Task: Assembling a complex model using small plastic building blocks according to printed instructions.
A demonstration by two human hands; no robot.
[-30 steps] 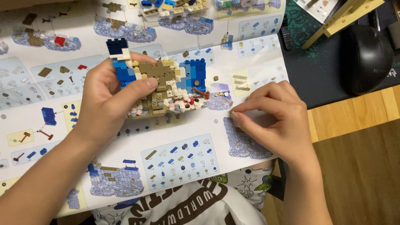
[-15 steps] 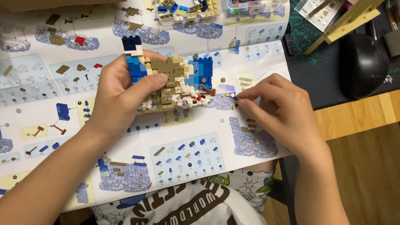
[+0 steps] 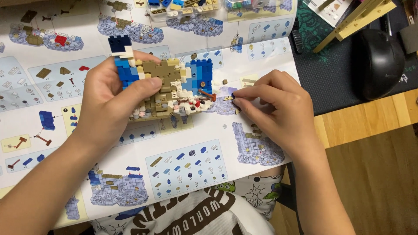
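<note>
A small brick model (image 3: 167, 89) made of tan, blue and white bricks was in the middle of the view, held just above a big paper building guide (image 3: 183, 165). The left hand (image 3: 111, 102) had its grip closed around the model, with the thumb over the front and the fingers behind it. The model had a dark blue and white post at its top left corner and a row of tiny white and red bits along its bottom edge.

The right hand (image 3: 276, 111) rested on the paper just beside the model's right end. Its fingertips (image 3: 237, 101) were pinched together on a tiny piece, too small to tell what it was. A small brown brick (image 3: 225, 81) lay loose on the paper near those fingers.

The guide was covered with pictures of blue and tan bricks and it lay spread over the bench (image 3: 370, 117). At the top edge sat a clear tray of loose bricks (image 3: 187, 6). To the right, on a dark mat (image 3: 335, 69), was a black computer mouse (image 3: 379, 61). A pale wooden stand (image 3: 355, 19) was near the top right corner.
</note>
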